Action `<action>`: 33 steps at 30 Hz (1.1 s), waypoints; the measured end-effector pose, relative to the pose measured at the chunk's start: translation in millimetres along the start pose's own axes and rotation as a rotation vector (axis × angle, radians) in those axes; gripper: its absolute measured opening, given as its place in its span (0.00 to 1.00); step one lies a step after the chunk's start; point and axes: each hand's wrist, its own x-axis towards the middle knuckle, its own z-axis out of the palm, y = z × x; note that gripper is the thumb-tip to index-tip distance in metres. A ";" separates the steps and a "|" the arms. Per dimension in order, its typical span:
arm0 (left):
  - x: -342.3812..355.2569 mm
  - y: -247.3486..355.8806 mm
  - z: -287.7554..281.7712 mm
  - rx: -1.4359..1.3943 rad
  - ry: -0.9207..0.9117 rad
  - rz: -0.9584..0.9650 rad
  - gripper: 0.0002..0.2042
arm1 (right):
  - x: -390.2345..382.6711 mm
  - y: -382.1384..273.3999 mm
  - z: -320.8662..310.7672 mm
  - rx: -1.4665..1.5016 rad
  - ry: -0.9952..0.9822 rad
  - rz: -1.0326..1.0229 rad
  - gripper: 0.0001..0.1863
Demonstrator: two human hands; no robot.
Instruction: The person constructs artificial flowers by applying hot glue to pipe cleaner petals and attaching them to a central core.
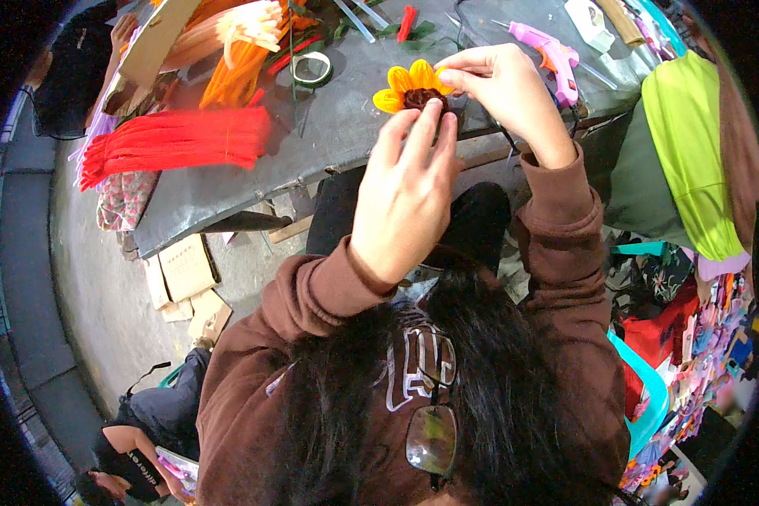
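Observation:
A sunflower (400, 82) made of fuzzy pipe cleaners is held up over the near edge of the dark table; it has yellow-orange looped petals around a dark brown centre. My left hand (406, 181) grips it from the near side, fingertips at the brown centre, its thumb hidden. On the flower's right side, my right hand (506, 93) pinches a petal between thumb and fingers. Just beyond my right hand lies a pink hot glue gun (552, 57).
Bundles of red pipe cleaners (181, 142) and orange pipe cleaners (232, 78) lie on the table (312, 139) at the left. A roll of dark green tape (312, 69) sits between them and the flower. Lime-green fabric (687, 152) is at the right. Other people (156, 422) are nearby.

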 end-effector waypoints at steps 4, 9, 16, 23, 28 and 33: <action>-2.4 -8.8 19.6 0.152 -0.090 -0.043 0.29 | 5.7 -2.1 0.1 -0.037 -0.034 0.009 0.10; -1.9 -7.3 25.1 0.192 -0.099 -0.060 0.31 | 5.8 -2.8 -0.8 0.005 -0.060 0.014 0.11; 1.6 -3.7 27.2 0.264 -0.103 -0.063 0.32 | 8.1 1.5 -2.2 0.017 -0.107 -0.004 0.11; 7.5 -4.9 25.5 0.280 -0.123 -0.052 0.30 | 7.4 -2.7 -2.3 -0.021 -0.119 0.026 0.10; 5.4 -9.1 32.4 0.401 -0.116 -0.008 0.29 | 6.4 -6.1 2.0 -0.023 -0.079 0.048 0.10; 10.1 -7.8 18.2 0.163 -0.063 -0.055 0.29 | 3.2 -6.6 2.7 -0.063 -0.024 0.032 0.10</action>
